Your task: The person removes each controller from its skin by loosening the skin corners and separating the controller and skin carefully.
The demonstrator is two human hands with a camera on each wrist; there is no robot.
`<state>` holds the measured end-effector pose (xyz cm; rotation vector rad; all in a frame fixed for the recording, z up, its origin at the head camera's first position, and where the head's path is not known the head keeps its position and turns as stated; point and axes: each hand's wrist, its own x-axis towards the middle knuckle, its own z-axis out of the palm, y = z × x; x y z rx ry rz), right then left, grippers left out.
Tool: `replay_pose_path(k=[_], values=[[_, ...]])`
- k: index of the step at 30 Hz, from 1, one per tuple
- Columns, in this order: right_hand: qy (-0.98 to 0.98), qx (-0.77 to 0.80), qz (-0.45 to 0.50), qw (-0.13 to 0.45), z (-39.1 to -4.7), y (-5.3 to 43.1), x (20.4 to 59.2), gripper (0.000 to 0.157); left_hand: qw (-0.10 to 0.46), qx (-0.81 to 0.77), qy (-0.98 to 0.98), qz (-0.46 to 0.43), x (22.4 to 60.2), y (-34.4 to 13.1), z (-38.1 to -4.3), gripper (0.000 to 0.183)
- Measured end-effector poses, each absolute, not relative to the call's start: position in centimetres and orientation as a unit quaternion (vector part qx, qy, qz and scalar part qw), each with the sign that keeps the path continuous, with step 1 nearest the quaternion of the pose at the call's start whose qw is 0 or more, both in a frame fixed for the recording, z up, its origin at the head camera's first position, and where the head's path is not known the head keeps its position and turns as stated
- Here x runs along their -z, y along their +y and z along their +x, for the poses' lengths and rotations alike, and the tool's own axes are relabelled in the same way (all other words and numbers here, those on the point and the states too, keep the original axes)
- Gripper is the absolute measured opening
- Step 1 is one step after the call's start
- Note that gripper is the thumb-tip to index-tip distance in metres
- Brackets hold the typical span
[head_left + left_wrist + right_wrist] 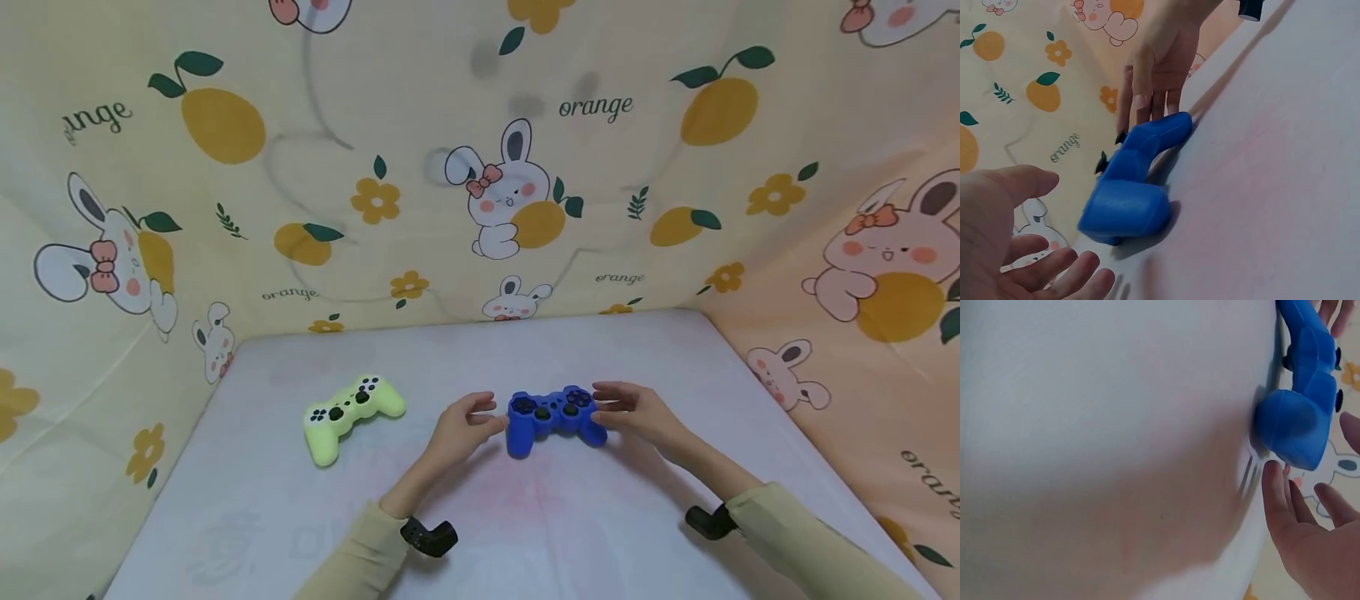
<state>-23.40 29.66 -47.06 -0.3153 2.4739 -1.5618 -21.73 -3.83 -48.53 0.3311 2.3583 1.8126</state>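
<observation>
A blue game controller lies on the table, its buttons and thumbsticks facing up. Just off its left end is my left hand, fingers loosely bent and holding nothing. At the opposite end my right hand spreads around the right grip; whether it touches cannot be told from the head view. In the left wrist view a gap separates the left hand from the blue controller. The right wrist view has the right hand's fingers close to the controller's grip, apart from it.
To the left, a pale yellow-green controller lies tilted on the white table. Fabric walls printed with rabbits and oranges rise behind and at both sides. Each wrist carries a small black device.
</observation>
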Motion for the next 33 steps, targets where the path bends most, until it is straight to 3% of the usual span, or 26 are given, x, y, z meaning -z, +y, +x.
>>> replay_pose_path(k=[12,33], values=[[0.847,0.511,-0.087,0.120,-23.7,29.0,47.8,0.064,0.083,-0.608,0.781,0.116,50.1,-1.8,-22.1,0.064],[0.840,0.530,-0.066,0.101,-23.0,28.0,47.6,0.061,0.041,-0.613,0.780,0.118,50.4,-1.4,-22.1,0.045]])
